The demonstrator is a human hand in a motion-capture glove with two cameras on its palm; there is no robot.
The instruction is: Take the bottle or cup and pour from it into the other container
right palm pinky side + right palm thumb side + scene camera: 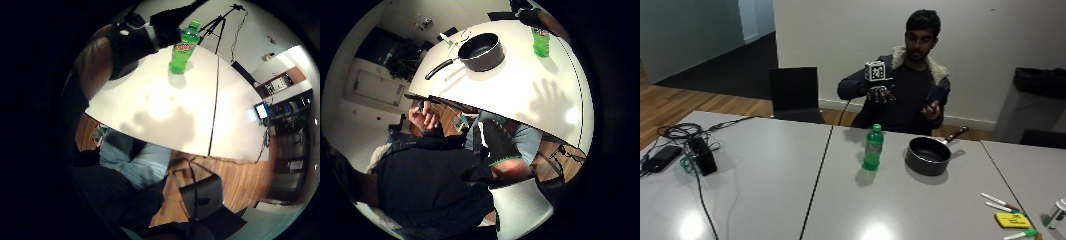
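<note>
The bottle stands upright and capped on the table, just beside the pan. My right hand hangs above the far edge, fingers spread, holding nothing. I should lower squarely and take the bottle at mid-body, clear of the pan.

Dim room, overhead glare on table

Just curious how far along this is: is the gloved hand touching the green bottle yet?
Apart. The outside view shows the gloved right hand raised at chest height, well above the green bottle, which stands alone on the table.
</note>
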